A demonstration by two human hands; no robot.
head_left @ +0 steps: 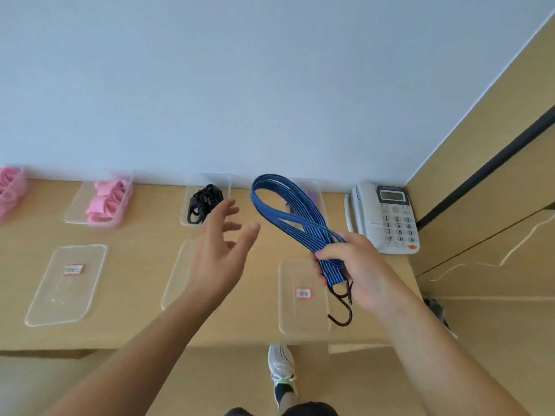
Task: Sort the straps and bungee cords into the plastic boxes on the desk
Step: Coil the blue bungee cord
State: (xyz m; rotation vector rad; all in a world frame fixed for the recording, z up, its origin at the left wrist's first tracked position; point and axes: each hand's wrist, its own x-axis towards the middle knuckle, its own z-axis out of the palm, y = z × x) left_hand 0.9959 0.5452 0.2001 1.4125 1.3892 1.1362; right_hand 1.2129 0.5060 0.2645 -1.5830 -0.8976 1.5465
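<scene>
Blue striped bungee cord [288, 214], folded into loops, is gripped by the curled fingers of the right hand [357, 271] above the desk [135, 235]. Its dark hooks [342, 304] hang over a clear lid [295, 273]. The left hand [219, 250] is spread wide and holds nothing. The lid's red-bordered label [303, 293] is illegible. The telephone [387, 217] keypad reads 1–9, *, 0, #.

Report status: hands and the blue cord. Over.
Right hand gripping folded blue bungee cord, hooks dangling over a lid. Left hand open, empty, raised beside it. Cord above desk, not yet boxed. Nothing seen blocking rear box.
</scene>
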